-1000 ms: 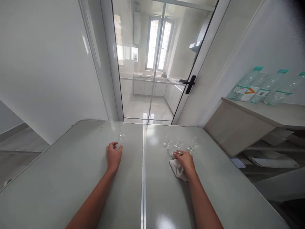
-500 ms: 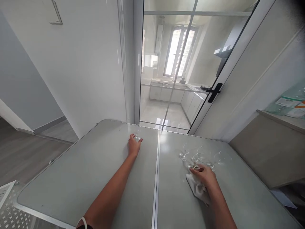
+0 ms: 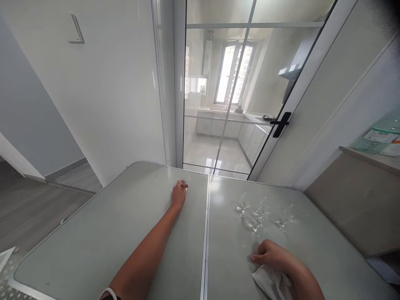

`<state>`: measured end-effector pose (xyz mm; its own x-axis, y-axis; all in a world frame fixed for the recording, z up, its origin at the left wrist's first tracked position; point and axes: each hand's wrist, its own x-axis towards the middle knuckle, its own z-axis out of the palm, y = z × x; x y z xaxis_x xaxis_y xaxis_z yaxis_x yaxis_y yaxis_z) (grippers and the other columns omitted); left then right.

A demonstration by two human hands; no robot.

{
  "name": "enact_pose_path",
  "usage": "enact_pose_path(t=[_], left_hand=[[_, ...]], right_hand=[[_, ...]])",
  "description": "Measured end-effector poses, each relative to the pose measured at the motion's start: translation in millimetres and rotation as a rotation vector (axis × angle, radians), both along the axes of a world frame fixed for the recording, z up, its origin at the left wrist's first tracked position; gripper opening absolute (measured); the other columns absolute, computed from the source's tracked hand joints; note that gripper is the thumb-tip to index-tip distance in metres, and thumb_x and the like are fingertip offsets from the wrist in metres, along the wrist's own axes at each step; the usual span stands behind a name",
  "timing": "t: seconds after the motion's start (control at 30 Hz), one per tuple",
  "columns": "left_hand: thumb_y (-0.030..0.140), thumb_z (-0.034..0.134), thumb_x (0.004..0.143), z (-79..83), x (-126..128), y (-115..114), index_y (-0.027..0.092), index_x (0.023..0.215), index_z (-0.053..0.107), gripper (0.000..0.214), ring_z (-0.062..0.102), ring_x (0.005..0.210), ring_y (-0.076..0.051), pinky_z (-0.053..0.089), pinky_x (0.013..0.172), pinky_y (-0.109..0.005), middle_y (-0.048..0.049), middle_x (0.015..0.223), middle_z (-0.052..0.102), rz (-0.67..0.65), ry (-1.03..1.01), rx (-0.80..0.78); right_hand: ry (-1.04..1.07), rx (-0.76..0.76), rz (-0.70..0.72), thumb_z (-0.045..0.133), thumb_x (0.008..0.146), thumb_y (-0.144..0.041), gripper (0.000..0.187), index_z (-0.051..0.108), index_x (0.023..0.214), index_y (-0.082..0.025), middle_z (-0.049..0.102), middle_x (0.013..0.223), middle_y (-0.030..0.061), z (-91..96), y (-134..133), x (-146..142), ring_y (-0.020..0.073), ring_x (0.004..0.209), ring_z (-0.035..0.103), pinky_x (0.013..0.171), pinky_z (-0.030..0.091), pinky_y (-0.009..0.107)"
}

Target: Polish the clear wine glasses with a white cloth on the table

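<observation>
My left hand [image 3: 178, 195] reaches to the far side of the grey table [image 3: 125, 233] and its fingers are closed on a small clear stemmed glass [image 3: 184, 182] standing near the table's back edge. My right hand [image 3: 278, 263] lies low at the near right, fingers curled over a white cloth [image 3: 268, 281] pressed on the tabletop. Several clear stemmed glasses [image 3: 259, 212] stand in a group just beyond the right hand, apart from it.
A metal seam [image 3: 205, 237] splits the table down the middle. Behind the table stands a glass sliding door [image 3: 225, 96] with a black handle [image 3: 281, 123]. A beige shelf unit [image 3: 353, 196] with bottles [image 3: 381, 135] is at the right. White wall at the left.
My left hand has reached forward and closed on the lone glass. My right hand has drawn back from the group of glasses toward me with the cloth. The view has turned left.
</observation>
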<state>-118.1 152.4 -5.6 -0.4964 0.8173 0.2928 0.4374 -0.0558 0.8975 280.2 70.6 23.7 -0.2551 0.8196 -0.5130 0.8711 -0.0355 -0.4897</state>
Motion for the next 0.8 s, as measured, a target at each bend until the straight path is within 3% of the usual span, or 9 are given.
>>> enact_pose_path(t=[0.07, 0.13, 0.2, 0.3, 0.43, 0.57, 0.63, 0.7, 0.8], left_hand=[[0.018, 0.05, 0.093, 8.5, 4.2, -5.9, 0.02, 0.097, 0.061, 0.012, 0.071, 0.083, -0.019, 0.051, 0.079, -0.033, -0.0058, 0.087, 0.072, -0.032, 0.012, 0.014], [0.025, 0.047, 0.096, 17.5, 12.4, -20.1, 0.02, 0.096, 0.061, 0.015, 0.068, 0.078, -0.018, 0.05, 0.075, -0.03, -0.0032, 0.082, 0.07, -0.079, 0.038, 0.03], [0.034, 0.045, 0.099, 23.6, 25.2, -41.4, 0.021, 0.093, 0.062, 0.022, 0.064, 0.07, -0.016, 0.047, 0.071, -0.028, -0.0007, 0.076, 0.068, -0.139, 0.073, 0.03], [0.043, 0.046, 0.101, 24.5, 46.4, -79.0, 0.022, 0.091, 0.066, 0.03, 0.056, 0.059, -0.015, 0.042, 0.063, -0.026, 0.0023, 0.065, 0.061, -0.259, 0.192, 0.006], [0.044, 0.056, 0.098, 18.1, 56.9, -115.6, 0.024, 0.102, 0.07, 0.025, 0.063, 0.068, -0.018, 0.044, 0.069, -0.029, -0.0024, 0.075, 0.07, -0.337, 0.486, 0.075], [0.038, 0.058, 0.097, 10.9, 52.4, -125.9, 0.023, 0.11, 0.072, 0.024, 0.064, 0.067, -0.02, 0.045, 0.068, -0.03, -0.0041, 0.071, 0.07, -0.445, 0.69, 0.178], [0.037, 0.057, 0.098, 6.9, 53.3, -126.3, 0.023, 0.108, 0.071, 0.023, 0.063, 0.063, -0.019, 0.044, 0.065, -0.03, -0.0036, 0.068, 0.069, -0.509, 0.761, 0.21], [0.036, 0.057, 0.098, 3.7, 57.2, -126.3, 0.022, 0.109, 0.071, 0.022, 0.063, 0.063, -0.019, 0.043, 0.063, -0.031, -0.004, 0.07, 0.07, -0.56, 0.796, 0.245], [0.035, 0.056, 0.098, 2.3, 62.7, -126.3, 0.022, 0.107, 0.07, 0.022, 0.063, 0.063, -0.018, 0.042, 0.063, -0.031, -0.0044, 0.069, 0.069, -0.522, 0.765, 0.267]], right_hand=[[0.053, 0.008, 0.044, 0.072, 0.066, -0.039, 0.027, 0.061, 0.052, -0.019, 0.052, 0.056, -0.0003, 14.8, -6.3, -2.8, 0.0173, 0.059, 0.048, 0.058, 0.035, 0.028], [0.232, 0.067, 0.097, 0.073, 0.069, -0.034, 0.014, 0.074, 0.075, -0.021, 0.066, 0.078, 0.002, 32.5, -13.1, -8.8, 0.022, 0.077, 0.059, 0.071, 0.044, 0.029], [0.457, 0.134, 0.145, 0.074, 0.072, -0.03, 0.029, 0.074, 0.101, -0.026, 0.07, 0.097, 0.0021, 47.2, -18.9, -22.3, 0.0238, 0.091, 0.062, 0.082, 0.048, 0.03], [0.693, 0.181, 0.129, 0.065, 0.087, -0.04, 0.026, 0.071, 0.107, -0.025, 0.069, 0.105, 0.0041, 52.9, -24.0, -56.1, 0.0239, 0.093, 0.062, 0.082, 0.05, 0.031], [0.803, 0.468, -0.193, 0.054, 0.096, -0.049, 0.034, 0.068, 0.106, -0.021, 0.065, 0.097, 0.0051, 37.3, -27.8, -100.7, 0.0236, 0.092, 0.06, 0.084, 0.047, 0.033], [0.889, 0.854, -0.731, 0.047, 0.099, -0.054, 0.037, 0.06, 0.104, -0.02, 0.059, 0.095, 0.0052, 28.4, -31.8, -119.6, 0.0218, 0.09, 0.057, 0.082, 0.047, 0.033], [0.924, 0.935, -0.841, 0.046, 0.1, -0.055, 0.035, 0.056, 0.104, -0.022, 0.056, 0.095, 0.0037, 27.3, -32.0, -123.4, 0.0195, 0.087, 0.056, 0.08, 0.047, 0.031], [0.972, 0.879, -0.764, 0.048, 0.099, -0.055, 0.033, 0.054, 0.104, -0.022, 0.056, 0.092, 0.0019, 25.3, -30.9, -126.1, 0.0176, 0.081, 0.056, 0.075, 0.047, 0.029], [0.945, 0.723, -0.444, 0.053, 0.098, -0.052, 0.032, 0.057, 0.111, -0.022, 0.061, 0.089, 0.0016, 21.8, -29.9, -126.2, 0.0175, 0.076, 0.058, 0.071, 0.047, 0.028]])
